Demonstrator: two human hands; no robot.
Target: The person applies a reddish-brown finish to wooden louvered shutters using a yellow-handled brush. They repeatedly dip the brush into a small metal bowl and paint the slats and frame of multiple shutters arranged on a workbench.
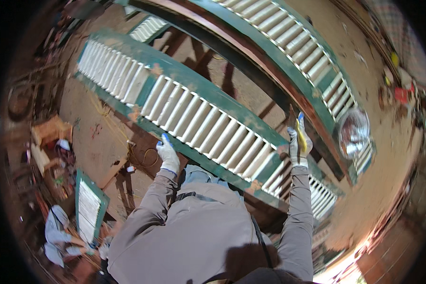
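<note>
Gloved hands on a long green-framed wooden shutter with white slats [184,109]

The shutter runs slantwise between the hands: the left hand [168,156], in a white and blue glove, is closed over its lower green rail, while the right hand [299,144], gloved likewise, presses a yellow-handled tool [300,130] at the shutter's near end. A second green louvred shutter [288,42] lies just beyond, and a small one [89,206] rests on the earth floor at lower left

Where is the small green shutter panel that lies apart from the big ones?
In the head view, the small green shutter panel lies at lower left on the dirt floor, left of the person's left sleeve.
</note>
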